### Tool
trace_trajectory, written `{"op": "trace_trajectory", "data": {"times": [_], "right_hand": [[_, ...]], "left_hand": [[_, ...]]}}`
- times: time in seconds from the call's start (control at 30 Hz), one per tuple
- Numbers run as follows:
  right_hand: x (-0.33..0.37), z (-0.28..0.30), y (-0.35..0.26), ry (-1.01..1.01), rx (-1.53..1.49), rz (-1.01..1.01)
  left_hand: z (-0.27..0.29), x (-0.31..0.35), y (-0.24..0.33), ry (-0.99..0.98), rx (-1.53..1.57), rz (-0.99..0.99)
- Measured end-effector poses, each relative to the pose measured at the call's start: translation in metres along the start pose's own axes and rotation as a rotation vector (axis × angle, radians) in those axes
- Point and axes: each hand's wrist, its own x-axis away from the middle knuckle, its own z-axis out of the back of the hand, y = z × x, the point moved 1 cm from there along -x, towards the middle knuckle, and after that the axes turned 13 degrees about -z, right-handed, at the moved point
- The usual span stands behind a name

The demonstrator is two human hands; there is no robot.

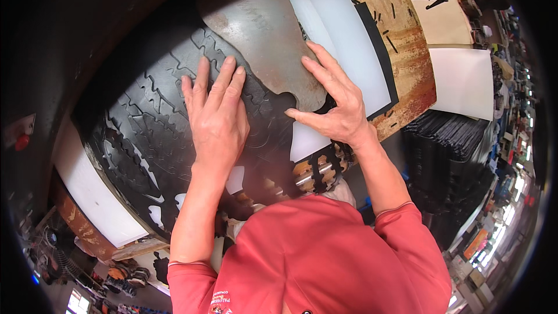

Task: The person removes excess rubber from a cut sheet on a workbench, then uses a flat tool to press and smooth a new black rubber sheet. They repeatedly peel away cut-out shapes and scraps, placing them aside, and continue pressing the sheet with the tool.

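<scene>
A large black rubber sheet [157,99], textured and scored with jagged outlines, lies over a white board. My left hand [216,122] is flat on it, fingers stretched out and slightly apart, holding nothing. To its right is a grey, sole-shaped metal plate [256,35], its far end in shadow and its near end notched. My right hand [343,102] spans that near end, fingers along the right edge and thumb by the tip, gripping it. Whether any fingers reach underneath is hidden.
A white board [360,52] with black edging lies right of the plate, on a worn wooden board [407,52] strewn with black scraps. Black sheets [444,134] are stacked farther right. Dark machinery with a red knob [22,142] stands at left. Cut-out strips hang near my body.
</scene>
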Motion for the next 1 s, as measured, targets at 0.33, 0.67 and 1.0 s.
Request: {"op": "trace_trajectory", "data": {"times": [0.33,0.67,1.0], "right_hand": [[-0.003,0.0,-0.007,-0.018,-0.019,0.0],[0.024,0.01,0.004,0.052,-0.03,0.016],[0.018,0.0,0.002,0.13,-0.052,0.081]], "left_hand": [[0.004,-0.003,0.0,0.01,0.028,0.008],[0.074,0.053,0.032,0.041,0.369,0.213],[0.021,0.149,0.114,0.084,0.233,0.049]]}}
